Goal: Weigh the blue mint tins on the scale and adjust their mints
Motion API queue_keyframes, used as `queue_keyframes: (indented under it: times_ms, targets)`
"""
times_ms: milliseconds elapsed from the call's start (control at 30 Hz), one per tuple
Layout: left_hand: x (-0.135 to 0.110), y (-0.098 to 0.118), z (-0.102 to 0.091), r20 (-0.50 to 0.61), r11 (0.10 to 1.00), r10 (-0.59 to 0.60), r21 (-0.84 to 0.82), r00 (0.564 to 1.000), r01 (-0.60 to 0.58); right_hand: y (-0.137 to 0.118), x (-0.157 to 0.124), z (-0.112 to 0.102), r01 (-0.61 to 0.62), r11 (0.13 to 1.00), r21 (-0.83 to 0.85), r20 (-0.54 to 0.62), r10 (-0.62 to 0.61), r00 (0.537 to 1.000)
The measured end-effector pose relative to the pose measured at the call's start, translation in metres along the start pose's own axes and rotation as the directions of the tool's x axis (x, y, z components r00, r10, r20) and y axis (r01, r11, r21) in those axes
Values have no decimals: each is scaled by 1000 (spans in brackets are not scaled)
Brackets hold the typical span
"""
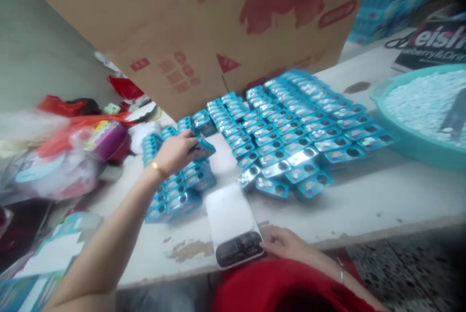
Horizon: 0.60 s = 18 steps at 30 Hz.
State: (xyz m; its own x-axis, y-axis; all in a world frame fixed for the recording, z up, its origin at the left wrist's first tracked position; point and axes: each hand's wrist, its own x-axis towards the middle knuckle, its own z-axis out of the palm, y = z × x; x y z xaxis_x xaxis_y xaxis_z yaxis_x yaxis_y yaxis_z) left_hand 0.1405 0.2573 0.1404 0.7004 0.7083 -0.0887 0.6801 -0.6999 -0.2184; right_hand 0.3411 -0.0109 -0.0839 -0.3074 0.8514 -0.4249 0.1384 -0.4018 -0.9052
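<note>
My left hand [177, 151], with a gold bracelet at the wrist, is closed on a small blue box [206, 149]. It is held above the left group of similar blue boxes [176, 200]. A white kitchen scale [233, 215] with a dark control panel lies on the table in front of me, its platform bare. My right hand [284, 243] rests at the scale's lower right corner, one finger at the panel's edge, the others loosely bent, nothing seen in it. Rows of blue boxes [291, 127] with dark round spots and white bits fill the middle of the table.
A large cardboard carton [204, 25] stands behind the boxes. On the right is a turquoise basin [411, 142] full of small pale pieces, with a black printed box [433, 42] behind it. Plastic bags [69, 156] and packets crowd the left side. The worn table edge [364, 237] is near me.
</note>
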Motion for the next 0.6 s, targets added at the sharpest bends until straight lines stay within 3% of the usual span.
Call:
queue_keyframes:
  times_ms: [133, 267, 367, 467, 600]
  targets:
    - [-58, 70, -13, 147, 993, 84, -98, 986, -70, -8, -7, -12, 44, 999, -27, 45, -43, 998]
    - [-83, 120, 9, 246, 994, 48, -108, 968, -22, -11, -14, -24, 67, 995, -69, 60, -63, 996]
    - [-88, 134, 27, 248, 994, 24, -113, 969, 4, -10, -16, -31, 57, 994, -88, 61, -52, 997]
    - [-92, 137, 33, 204, 991, 14, -137, 979, 14, -8, -17, -35, 44, 994, -103, 76, -36, 996]
    - [-107, 131, 22, -1, 973, 46, -225, 999, -45, -6, -19, -30, 35, 994, -105, 91, -25, 996]
